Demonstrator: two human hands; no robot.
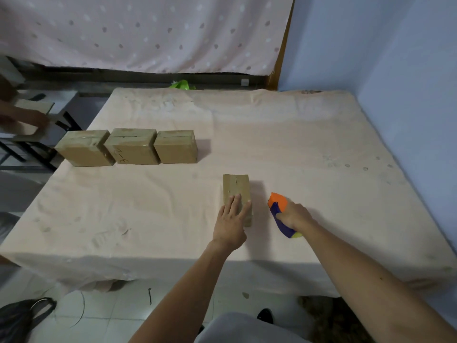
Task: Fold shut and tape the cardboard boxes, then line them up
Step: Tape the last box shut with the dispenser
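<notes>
A closed cardboard box (pixel 236 186) lies on the table, a little right of centre, with its long side pointing away from me. My left hand (pixel 232 221) rests flat on its near end, fingers straight. Just to the right, my right hand (pixel 294 215) grips an orange and purple tape dispenser (pixel 278 204) that sits on the cloth beside the box. Three taped cardboard boxes (pixel 131 147) stand side by side in a row at the far left of the table.
A peach cloth covers the table (pixel 296 144). Another person's hand (pixel 27 120) holds a flat cardboard piece beyond the table's left edge, near a black metal frame. A blue wall runs along the right. A black bag (pixel 22 315) lies on the floor.
</notes>
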